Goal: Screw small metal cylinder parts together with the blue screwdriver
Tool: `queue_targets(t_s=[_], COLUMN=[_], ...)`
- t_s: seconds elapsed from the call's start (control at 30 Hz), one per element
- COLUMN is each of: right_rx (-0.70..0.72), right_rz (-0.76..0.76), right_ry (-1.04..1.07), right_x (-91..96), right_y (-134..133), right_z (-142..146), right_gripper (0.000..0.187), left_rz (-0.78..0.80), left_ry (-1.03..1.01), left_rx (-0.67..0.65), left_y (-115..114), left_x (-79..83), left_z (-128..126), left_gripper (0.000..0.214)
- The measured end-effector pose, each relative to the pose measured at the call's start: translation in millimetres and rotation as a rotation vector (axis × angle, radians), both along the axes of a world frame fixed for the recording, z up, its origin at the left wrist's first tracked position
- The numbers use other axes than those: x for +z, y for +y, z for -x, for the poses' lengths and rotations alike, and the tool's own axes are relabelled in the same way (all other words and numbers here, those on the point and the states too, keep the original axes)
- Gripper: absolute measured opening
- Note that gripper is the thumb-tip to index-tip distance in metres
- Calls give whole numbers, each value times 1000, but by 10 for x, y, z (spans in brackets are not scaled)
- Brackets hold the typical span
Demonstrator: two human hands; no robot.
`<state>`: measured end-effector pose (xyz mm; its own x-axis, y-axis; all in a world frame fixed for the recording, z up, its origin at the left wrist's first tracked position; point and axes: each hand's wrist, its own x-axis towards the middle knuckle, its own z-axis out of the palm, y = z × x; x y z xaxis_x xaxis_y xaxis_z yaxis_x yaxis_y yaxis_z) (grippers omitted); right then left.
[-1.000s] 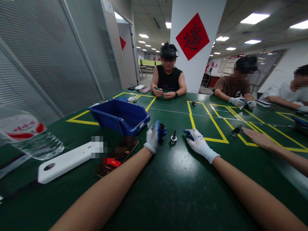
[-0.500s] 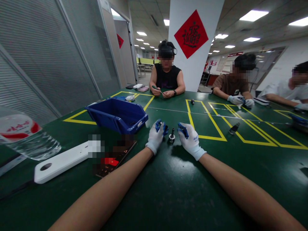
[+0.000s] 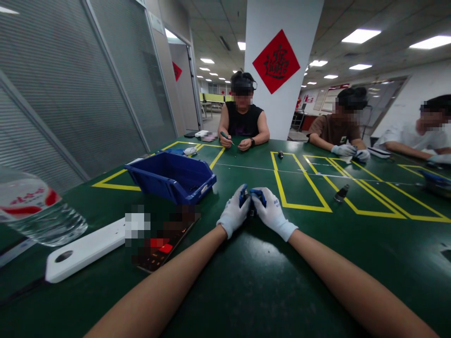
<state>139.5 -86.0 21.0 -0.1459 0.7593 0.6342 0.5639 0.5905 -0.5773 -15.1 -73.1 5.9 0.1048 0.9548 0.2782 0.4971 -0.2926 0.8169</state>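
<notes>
Right of the blue bin (image 3: pixel 151 172), the left hand (image 3: pixel 235 211) is curled around a small metal part (image 3: pixel 246 193); the right hand (image 3: pixel 271 210), apart a moment ago, is now brought up to it, so two-handed work seems begun; its own pinch cannot be told.

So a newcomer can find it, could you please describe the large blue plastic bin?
On the dark green table, look left of the white-and-blue gloved left hand. Beyond the flat dark phone with red screen patches sits the open-topped blue plastic bin, far bulkier than that phone or the long white bar nearby.
</notes>
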Motion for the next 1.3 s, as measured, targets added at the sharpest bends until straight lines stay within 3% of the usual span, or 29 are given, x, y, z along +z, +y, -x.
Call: queue_targets(t_s=[0.2,0.33,0.47,0.53,0.73,0.83,0.97,1.07,1.23,1.3], right_rx=[92,118,98,88,-1,-7,-11,-17,-157,-138], right_rz=[139,238,226,197,150,166,211,211,257,263], right_ry=[-201,-278,-344,-438,-554,-563,-541,-529,-471,-451], right_x=[-6,-55,-104,-121,-157,-162,-171,-188,-196,-193], right_y=[61,79,74,68,57,68,88,91,84,88], right_z=[-204,-313,-295,-269,-227,-227,-227,-220,-219,-231], right_gripper=[26,31,70,78,57,51,48,48,51,48], left_rz=[-3,-31,-124,-202,-262,-195,-137,-152,-133,-125], left_ry=[-228,-300,-305,-318,-419,-436,-295,-231,-103,-6], left_rx=[249,281,241,209,134,-19,-199,-176,-111,-90], left_y=[15,-13,-87,-119,-159,-174,-193,-189,-166,-156], left_x=[-3,33,103,135,168,163,152,138,104,91], left_z=[14,20,-2,-17,-64,-90,-105,-96,-71,-61], left_gripper=[63,64,64,64,71,69,55,50,45,43])
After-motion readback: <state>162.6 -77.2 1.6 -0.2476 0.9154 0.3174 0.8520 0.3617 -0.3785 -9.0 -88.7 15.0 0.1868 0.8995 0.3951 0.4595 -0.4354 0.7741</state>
